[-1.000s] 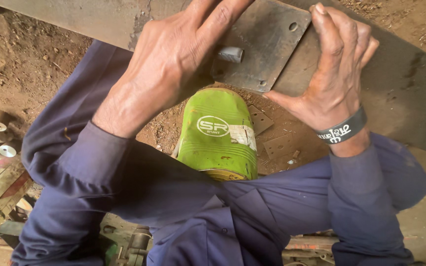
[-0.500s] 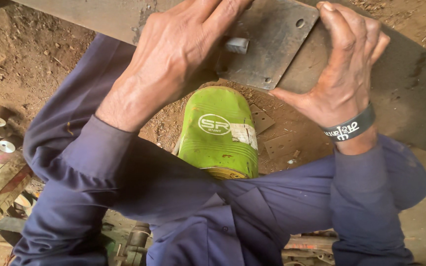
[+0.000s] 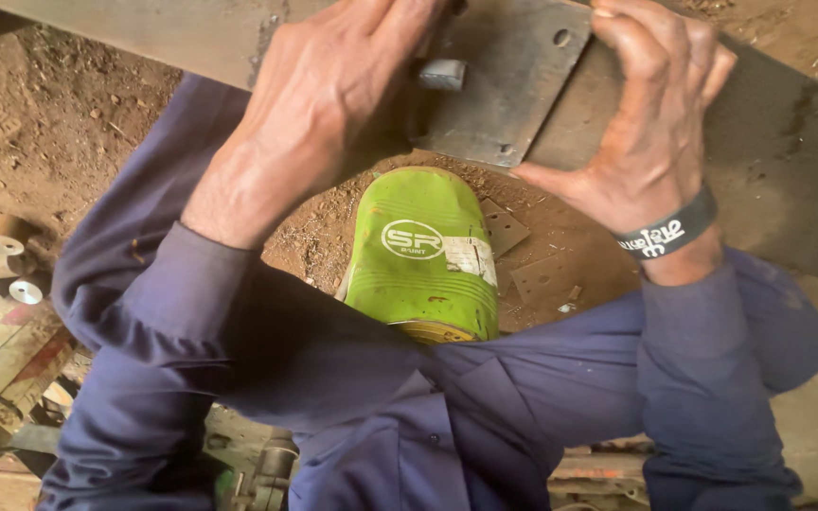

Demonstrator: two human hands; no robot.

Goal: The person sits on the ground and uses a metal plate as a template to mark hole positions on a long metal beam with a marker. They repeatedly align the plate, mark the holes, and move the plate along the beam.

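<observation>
steel plate (image 3: 508, 80) on beam — left hand (image 3: 328, 104) pinching bolt (image 3: 442, 74) | right hand (image 3: 650, 123) gripping plate edge

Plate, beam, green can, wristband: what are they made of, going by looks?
Plate: likely steel, dull grey and unpainted, with drilled holes and sharp edges.
Beam: probably steel, flat grey and matte; its finish is unclear.
Can: looks like painted sheet metal, glossy green with scuffs and a rusty-looking bottom rim.
Wristband: seemingly rubber or silicone, a matte black flexible loop.
</observation>
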